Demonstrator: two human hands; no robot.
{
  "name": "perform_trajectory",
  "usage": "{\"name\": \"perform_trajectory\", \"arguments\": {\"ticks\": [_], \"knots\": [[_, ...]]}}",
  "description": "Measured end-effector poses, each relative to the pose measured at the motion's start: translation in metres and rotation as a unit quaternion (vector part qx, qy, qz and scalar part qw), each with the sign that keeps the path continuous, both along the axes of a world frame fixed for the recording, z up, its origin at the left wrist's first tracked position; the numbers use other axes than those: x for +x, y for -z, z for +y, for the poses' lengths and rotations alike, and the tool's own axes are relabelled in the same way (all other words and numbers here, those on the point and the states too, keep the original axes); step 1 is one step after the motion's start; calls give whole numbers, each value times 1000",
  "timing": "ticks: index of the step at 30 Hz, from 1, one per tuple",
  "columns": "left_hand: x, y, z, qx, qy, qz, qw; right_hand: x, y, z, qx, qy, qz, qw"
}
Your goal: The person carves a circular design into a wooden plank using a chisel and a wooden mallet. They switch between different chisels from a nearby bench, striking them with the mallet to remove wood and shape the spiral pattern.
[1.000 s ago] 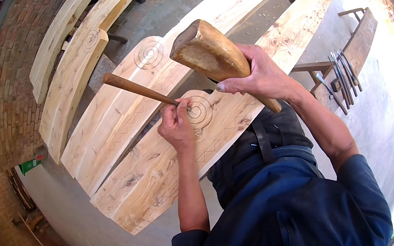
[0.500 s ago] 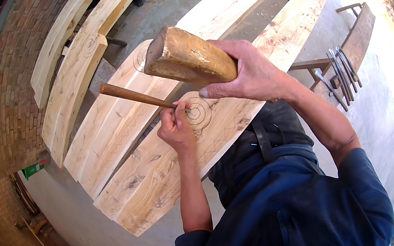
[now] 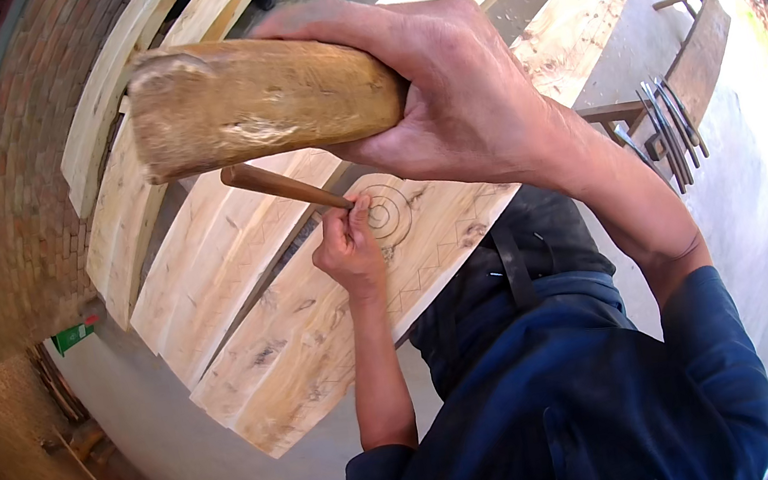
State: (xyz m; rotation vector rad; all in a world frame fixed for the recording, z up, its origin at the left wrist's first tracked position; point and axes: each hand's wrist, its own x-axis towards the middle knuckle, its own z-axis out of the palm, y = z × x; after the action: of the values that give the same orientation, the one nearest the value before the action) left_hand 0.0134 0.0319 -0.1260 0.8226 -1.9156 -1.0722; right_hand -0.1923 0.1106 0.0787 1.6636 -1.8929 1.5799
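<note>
Right hand (image 3: pixel 455 83) grips mallet (image 3: pixel 266 99); left hand (image 3: pixel 348 253) clasps wooden-handled tool (image 3: pixel 286 186); drawn rings (image 3: pixel 382 213) mark plank (image 3: pixel 290 371).

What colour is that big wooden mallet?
The wooden mallet is golden brown with some paler patches, best seen in the head view.

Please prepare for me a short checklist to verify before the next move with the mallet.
1. Wooden mallet held: ok, the right hand is wrapped around it.
2. Wooden tool handle steadied: ok, the left hand grasps its lower end.
3. Tool tip placed on the marked rings: cannot tell, the fingers hide it.
4. Mallet in line with the handle's upper end: cannot tell, they appear close in this view, but depth is unclear.
5. Near wooden board secured: cannot tell, no clamp is visible.
6. Spare hand tools off that board: ok, they lie at the side bench.
</note>
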Motion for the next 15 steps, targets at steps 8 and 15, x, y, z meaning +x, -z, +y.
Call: {"name": "perform_trajectory", "arguments": {"ticks": [8,15], "knots": [[0,-4,0,-38,2,-26,999,6,-18,-11,132,70,281,948],[-24,-95,-17,180,143,172,958,6,-17,-3,115,59,292,948]]}}
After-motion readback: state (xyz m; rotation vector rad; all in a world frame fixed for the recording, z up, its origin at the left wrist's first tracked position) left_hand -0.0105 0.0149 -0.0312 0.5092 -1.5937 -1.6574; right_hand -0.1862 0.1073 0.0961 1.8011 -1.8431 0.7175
